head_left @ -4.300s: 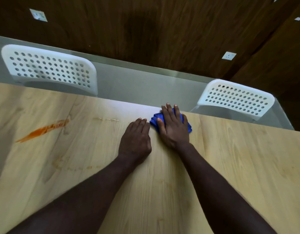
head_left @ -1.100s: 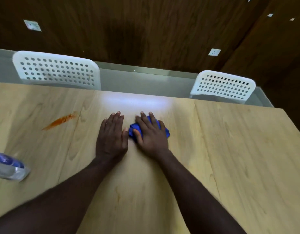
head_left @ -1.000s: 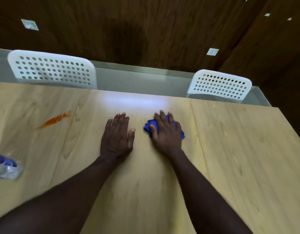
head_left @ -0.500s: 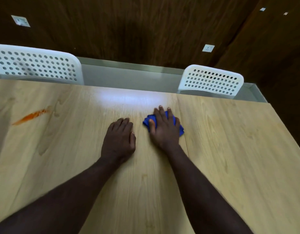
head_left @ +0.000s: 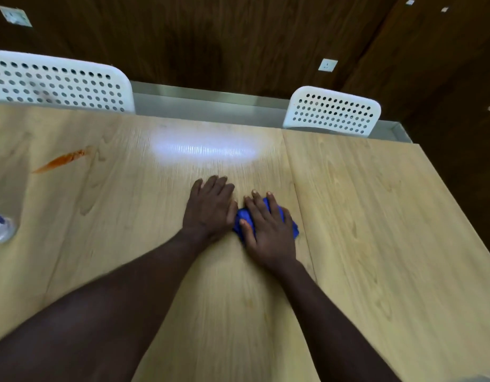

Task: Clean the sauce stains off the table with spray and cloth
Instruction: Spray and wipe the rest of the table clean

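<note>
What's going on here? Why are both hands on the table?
A person is cleaning the wooden table. Their right hand presses flat on a bunched blue cloth, and their left hand rests flat on the wood right beside it. An orange sauce streak off to the left is not wiped yet. A clear bottle, probably the spray, sits at the left edge, only partly in view.

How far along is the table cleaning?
Partly done. The table shows no stain around the cloth. The right hand presses the cloth flat on the wood, and the left hand lies flat beside it. Left to do: the orange stain at far left, beyond the bottle.
</note>
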